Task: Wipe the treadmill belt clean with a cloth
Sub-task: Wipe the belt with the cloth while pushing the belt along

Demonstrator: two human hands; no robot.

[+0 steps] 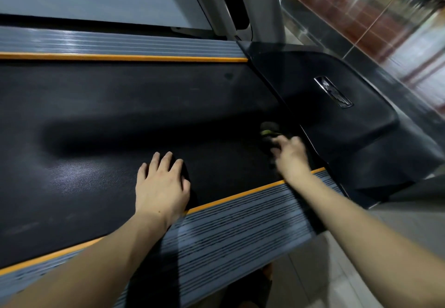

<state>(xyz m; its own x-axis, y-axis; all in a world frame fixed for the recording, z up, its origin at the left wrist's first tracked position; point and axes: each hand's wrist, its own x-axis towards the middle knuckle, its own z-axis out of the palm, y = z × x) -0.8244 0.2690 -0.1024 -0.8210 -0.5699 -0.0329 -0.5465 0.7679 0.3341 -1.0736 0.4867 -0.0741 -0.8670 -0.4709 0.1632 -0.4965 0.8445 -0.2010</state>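
While I watch, left hand (161, 187): flat, fingers straight on belt (96, 115)
right hand (290, 155): blurred, gripping cloth (268, 132) by hood (337, 124)

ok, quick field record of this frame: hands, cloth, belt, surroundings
left hand: flat on the belt, fingers straight
right hand: blurred, at the cloth near the motor cover
cloth: dark with a yellow-green patch, on the belt
belt: black, textured
side rail: grey ribbed, orange edge
motor cover: black
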